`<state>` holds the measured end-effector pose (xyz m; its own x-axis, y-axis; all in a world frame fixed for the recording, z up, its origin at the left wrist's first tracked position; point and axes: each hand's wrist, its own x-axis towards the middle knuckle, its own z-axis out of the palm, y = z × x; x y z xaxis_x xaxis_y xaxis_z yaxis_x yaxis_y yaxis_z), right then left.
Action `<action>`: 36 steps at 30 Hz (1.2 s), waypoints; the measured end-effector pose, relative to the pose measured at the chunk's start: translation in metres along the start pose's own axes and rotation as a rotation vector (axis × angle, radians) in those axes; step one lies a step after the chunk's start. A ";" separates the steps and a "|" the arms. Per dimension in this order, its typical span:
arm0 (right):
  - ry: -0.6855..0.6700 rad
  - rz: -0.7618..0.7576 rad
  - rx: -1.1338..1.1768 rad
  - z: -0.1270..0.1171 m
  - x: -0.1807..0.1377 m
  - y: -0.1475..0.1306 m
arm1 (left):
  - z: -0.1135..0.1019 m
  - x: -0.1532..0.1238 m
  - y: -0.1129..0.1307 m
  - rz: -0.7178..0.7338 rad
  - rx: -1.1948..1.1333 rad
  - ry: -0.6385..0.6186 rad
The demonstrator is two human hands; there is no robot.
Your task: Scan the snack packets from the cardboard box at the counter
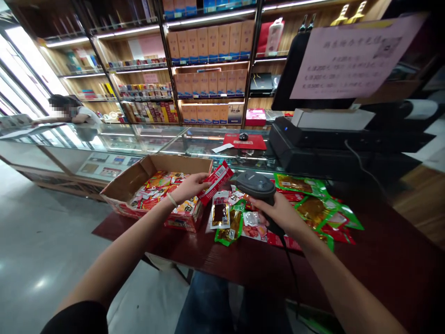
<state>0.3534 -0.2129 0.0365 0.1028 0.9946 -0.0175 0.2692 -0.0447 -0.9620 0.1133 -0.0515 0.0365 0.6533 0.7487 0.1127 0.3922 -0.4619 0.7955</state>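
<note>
Two hands of ours are in use above the surface (378, 246): the left hand (191, 188) pinches a red packet (212, 184) near its lower end, between thumb and fingers, and the right hand (276, 211) is wrapped around the handle of a black scanner (255, 184). The packet is up in the air, tilted, by the right side of an open cardboard box (182, 163) and just beside the scanner's head; we cannot tell whether they touch. We judge it light and a little pliable, its wrapper slick, so an end away from the barcode (220, 171) makes the best hold. The scanner looks stiff and somewhat heavier. Many small packets (156, 183) fill the box to our left. Below our hands, a white packet (220, 211) and several green packets (314, 208) lie overlapping, crowding the space. The cable (287, 256) hangs past the near edge and could snag. Beyond, a black screen (290, 69) limits reach.
</note>
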 end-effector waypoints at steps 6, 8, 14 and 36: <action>0.038 0.084 0.073 -0.024 0.000 0.002 | 0.043 0.026 0.005 -0.077 0.669 0.062; 0.040 0.091 0.075 -0.031 0.002 0.002 | 0.058 0.034 0.006 -0.119 0.764 -0.003; 0.028 0.125 0.029 -0.047 0.011 -0.001 | 0.063 0.045 0.007 -0.011 0.668 -0.233; -0.182 0.138 -0.077 0.039 0.119 -0.035 | -0.049 0.048 -0.120 -0.140 0.619 -0.179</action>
<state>0.3184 -0.0888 0.0576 -0.0284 0.9789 -0.2023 0.3378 -0.1811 -0.9236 0.0656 0.0632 -0.0244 0.6458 0.7556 -0.1096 0.7462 -0.5943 0.3000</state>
